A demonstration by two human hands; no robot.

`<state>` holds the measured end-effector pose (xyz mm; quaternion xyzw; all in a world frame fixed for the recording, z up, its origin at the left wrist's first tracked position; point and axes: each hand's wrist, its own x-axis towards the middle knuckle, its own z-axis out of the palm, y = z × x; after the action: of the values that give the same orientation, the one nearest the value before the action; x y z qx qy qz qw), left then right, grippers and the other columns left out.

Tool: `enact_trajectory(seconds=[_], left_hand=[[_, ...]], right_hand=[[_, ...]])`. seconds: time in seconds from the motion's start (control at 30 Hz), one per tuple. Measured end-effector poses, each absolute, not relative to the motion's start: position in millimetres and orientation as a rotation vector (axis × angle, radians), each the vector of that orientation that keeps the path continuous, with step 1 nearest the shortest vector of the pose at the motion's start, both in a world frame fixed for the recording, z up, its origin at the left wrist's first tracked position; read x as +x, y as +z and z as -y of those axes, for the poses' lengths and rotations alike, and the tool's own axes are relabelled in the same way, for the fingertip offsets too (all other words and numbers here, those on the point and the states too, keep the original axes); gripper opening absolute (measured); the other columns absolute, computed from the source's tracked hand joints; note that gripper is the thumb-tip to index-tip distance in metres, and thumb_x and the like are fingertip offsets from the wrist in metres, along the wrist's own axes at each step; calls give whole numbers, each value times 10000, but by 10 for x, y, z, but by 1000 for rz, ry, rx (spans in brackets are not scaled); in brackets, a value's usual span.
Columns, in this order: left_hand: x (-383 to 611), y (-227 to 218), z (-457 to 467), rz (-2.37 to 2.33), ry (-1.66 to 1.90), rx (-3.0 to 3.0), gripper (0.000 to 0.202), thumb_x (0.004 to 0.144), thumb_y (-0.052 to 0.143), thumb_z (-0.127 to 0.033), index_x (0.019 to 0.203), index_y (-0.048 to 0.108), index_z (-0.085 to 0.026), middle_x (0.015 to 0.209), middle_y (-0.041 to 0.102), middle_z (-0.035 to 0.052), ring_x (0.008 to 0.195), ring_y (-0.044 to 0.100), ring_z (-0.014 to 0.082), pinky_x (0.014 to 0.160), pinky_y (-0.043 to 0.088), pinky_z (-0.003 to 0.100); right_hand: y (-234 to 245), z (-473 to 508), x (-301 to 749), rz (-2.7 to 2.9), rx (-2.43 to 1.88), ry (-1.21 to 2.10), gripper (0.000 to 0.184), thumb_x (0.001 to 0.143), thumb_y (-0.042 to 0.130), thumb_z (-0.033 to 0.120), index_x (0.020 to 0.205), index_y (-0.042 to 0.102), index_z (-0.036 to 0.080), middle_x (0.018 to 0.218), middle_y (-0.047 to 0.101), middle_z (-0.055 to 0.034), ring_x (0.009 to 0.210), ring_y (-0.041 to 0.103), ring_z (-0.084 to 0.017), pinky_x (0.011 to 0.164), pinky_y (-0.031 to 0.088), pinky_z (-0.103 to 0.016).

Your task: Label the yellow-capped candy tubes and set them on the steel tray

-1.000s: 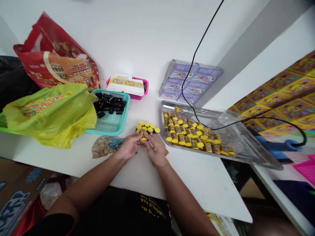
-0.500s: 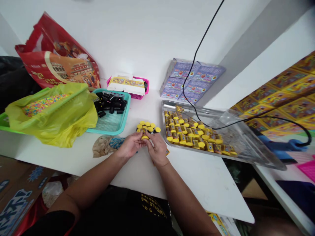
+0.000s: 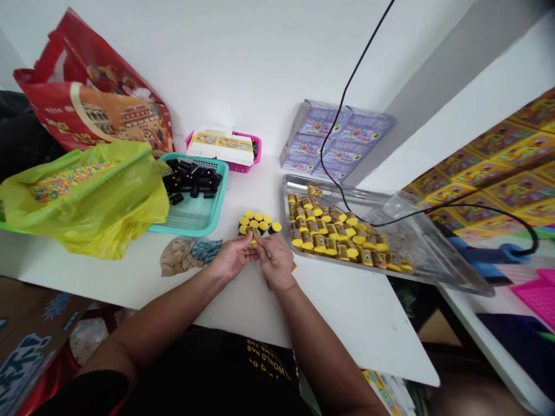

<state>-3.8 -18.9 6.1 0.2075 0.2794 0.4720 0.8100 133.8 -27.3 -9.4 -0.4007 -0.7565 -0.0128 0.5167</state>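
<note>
My left hand (image 3: 232, 259) and my right hand (image 3: 274, 260) meet at the middle of the white table (image 3: 347, 312), fingertips pinched together on one small yellow-capped tube (image 3: 252, 234). Just beyond the fingers stands a cluster of yellow-capped black tubes (image 3: 258, 222). To the right a steel tray (image 3: 437, 260) holds several labelled yellow tubes (image 3: 338, 234). A teal basket (image 3: 195, 216) with black uncapped tubes (image 3: 191, 180) sits to the left.
A yellow plastic bag (image 3: 87, 199) of coloured beads and a red bag (image 3: 91, 110) are at the left. A pink basket (image 3: 243, 151), purple boxes (image 3: 336, 138) and a black cable (image 3: 347, 98) are at the back. A crumpled brown paper (image 3: 182, 257) lies near my left wrist.
Both hands stay together on the small tube, with only slight finger shifts. The view has tilted a little.
</note>
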Motion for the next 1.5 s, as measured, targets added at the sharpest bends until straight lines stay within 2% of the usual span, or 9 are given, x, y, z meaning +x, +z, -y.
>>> enact_trajectory(seconds=[0.33,0.53,0.63,0.7,0.83,1.0,1.13,1.3,1.5], left_hand=[[-70,66,173,-600,935,491,272,749,733,-356,820,626,-116,735,676,61,662,634,152,716,491,302],[-117,163,172,-643,929,602,350,719,747,-398,905,574,-157,715,676,51,582,642,168,582,477,275],[-104,165,179,-709,1014,625,391,678,783,-409,865,551,-156,650,646,24,498,597,135,486,412,228],[-98,155,180,-733,1062,642,396,667,791,-414,832,544,-151,619,624,12,473,572,121,441,368,211],[-115,149,168,-633,1031,672,377,768,683,-480,872,578,-132,675,637,42,527,604,145,500,457,254],[-144,167,142,-601,961,625,280,777,701,-343,934,609,-129,756,664,58,625,652,167,617,516,292],[-151,173,131,-604,1001,579,247,705,769,-278,843,629,-128,742,654,34,596,615,118,577,479,234],[-147,136,124,-624,1015,590,287,642,813,-274,805,622,-135,714,622,4,554,573,90,518,435,206],[-127,139,133,-694,997,610,307,637,808,-308,805,618,-134,693,614,-2,531,550,80,476,412,191]], right_hand=[[-87,270,1342,1764,-1006,74,134,875,565,198,885,697,217,678,590,-15,667,548,-158,629,463,-302],[-34,297,1338,1618,-1057,322,104,879,585,245,907,682,219,793,651,-6,728,610,-148,700,503,-303],[18,319,1324,1716,-1038,359,169,877,590,268,1023,662,224,882,667,-32,790,621,-167,742,520,-334],[30,324,1316,1779,-1018,378,171,886,576,270,1028,663,228,882,669,-36,796,621,-171,739,523,-337],[-15,295,1318,1686,-1051,370,134,892,570,269,952,680,220,844,668,-25,779,627,-159,731,523,-315],[-19,270,1356,1625,-1064,395,146,888,580,278,970,682,215,852,666,-20,764,625,-145,732,526,-299],[42,289,1366,1694,-987,438,235,863,624,264,1093,664,233,896,661,-29,793,614,-149,730,521,-302],[57,307,1335,1661,-957,423,91,866,621,252,869,710,231,757,650,-8,721,605,-149,703,507,-305],[149,351,1343,1676,-1031,402,123,885,583,277,886,693,220,781,654,-13,726,604,-141,712,505,-287]])
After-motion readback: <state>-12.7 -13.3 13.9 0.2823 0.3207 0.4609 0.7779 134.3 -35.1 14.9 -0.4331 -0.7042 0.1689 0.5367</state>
